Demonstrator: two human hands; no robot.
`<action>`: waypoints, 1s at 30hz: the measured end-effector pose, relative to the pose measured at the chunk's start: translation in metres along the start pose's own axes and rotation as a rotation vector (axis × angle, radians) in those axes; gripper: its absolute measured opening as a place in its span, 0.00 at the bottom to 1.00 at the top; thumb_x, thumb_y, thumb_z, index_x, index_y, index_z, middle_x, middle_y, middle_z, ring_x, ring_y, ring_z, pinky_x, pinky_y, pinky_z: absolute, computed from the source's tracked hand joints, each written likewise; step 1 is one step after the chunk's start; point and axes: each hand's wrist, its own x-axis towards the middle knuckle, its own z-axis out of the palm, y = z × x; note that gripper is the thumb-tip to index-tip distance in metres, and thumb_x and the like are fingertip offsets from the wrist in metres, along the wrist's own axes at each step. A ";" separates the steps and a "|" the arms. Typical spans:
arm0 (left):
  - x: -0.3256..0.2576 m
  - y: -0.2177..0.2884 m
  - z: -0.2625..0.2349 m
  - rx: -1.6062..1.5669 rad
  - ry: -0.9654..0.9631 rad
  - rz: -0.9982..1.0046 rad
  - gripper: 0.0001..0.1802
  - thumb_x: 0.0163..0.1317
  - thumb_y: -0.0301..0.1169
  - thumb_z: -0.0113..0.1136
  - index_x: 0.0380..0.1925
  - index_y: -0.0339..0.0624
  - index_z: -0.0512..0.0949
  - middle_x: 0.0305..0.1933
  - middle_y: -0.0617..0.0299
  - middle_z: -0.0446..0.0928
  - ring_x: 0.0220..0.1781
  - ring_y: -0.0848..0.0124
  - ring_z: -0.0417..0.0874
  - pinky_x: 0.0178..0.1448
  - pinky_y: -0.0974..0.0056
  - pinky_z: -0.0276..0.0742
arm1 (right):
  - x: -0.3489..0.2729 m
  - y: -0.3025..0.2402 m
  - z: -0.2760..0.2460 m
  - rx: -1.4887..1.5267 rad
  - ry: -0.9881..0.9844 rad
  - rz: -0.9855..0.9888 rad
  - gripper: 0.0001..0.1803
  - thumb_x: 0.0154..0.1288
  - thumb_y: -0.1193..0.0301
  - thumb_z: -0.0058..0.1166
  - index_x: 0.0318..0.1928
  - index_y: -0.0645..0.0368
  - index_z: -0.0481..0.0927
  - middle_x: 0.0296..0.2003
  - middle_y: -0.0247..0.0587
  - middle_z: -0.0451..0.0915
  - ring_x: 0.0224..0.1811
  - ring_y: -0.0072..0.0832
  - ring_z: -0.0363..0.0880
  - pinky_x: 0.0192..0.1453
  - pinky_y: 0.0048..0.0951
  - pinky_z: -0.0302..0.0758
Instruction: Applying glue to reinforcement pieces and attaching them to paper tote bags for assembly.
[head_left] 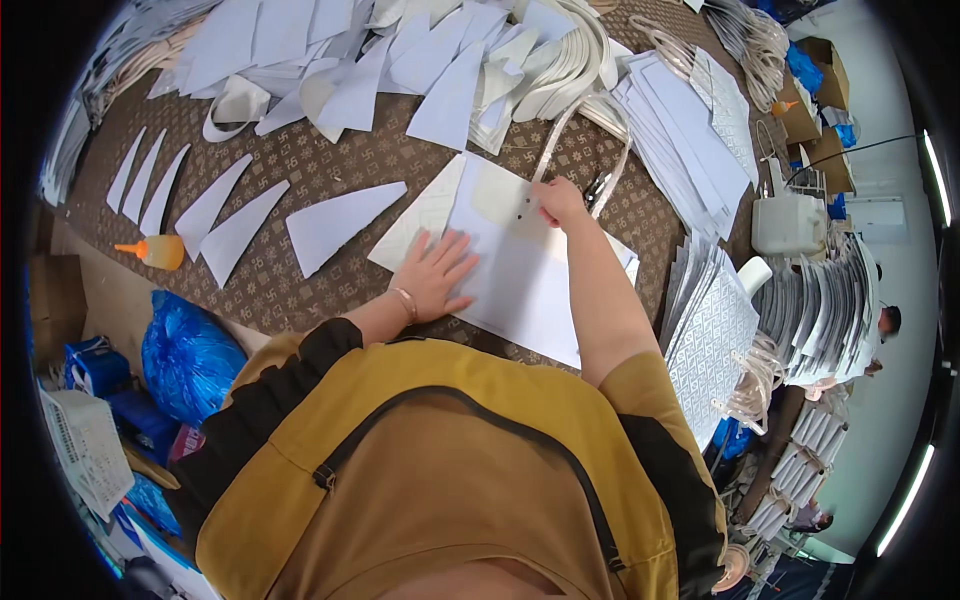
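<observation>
Six white paper triangles (215,205) lie flat in a row on the patterned brown desk (320,165), beside one orange bottle (155,250). One stack of smooth white sheets (520,270) sits in front of the person. The left hand (435,272) rests on it, fingers spread open and flat on the top sheet. The right hand (558,200) has its fingers pinched shut at the sheet's far edge, where a pale strap (560,140) loops away; whether they grip it is unclear.

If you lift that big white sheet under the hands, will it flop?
The white sheet looks thin and flat, so it would probably bend and weigh little. The left hand presses it flat, perhaps because it slides on the table. The right hand grips its top.
</observation>
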 end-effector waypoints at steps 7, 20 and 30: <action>-0.009 0.000 -0.015 -0.068 0.039 0.103 0.39 0.57 0.55 0.50 0.63 0.46 0.59 0.70 0.52 0.51 0.72 0.55 0.50 0.70 0.40 0.40 | -0.042 -0.033 -0.023 0.046 -0.141 0.216 0.23 0.62 0.53 0.47 0.42 0.62 0.74 0.21 0.45 0.76 0.18 0.29 0.75 0.20 0.31 0.71; -0.052 -0.022 -0.070 -0.655 0.962 -0.170 0.37 0.50 0.28 0.62 0.62 0.36 0.59 0.64 0.46 0.60 0.64 0.54 0.63 0.66 0.54 0.56 | -0.212 -0.073 -0.109 0.201 0.186 -0.172 0.29 0.61 0.49 0.50 0.40 0.69 0.76 0.22 0.48 0.79 0.16 0.29 0.77 0.19 0.26 0.73; -0.036 0.025 -0.092 -0.990 0.960 0.123 0.36 0.49 0.25 0.61 0.61 0.34 0.60 0.61 0.48 0.64 0.61 0.56 0.67 0.64 0.58 0.62 | -0.318 -0.054 -0.217 0.343 0.426 -0.472 0.16 0.63 0.64 0.45 0.38 0.66 0.77 0.22 0.42 0.78 0.21 0.24 0.77 0.27 0.21 0.73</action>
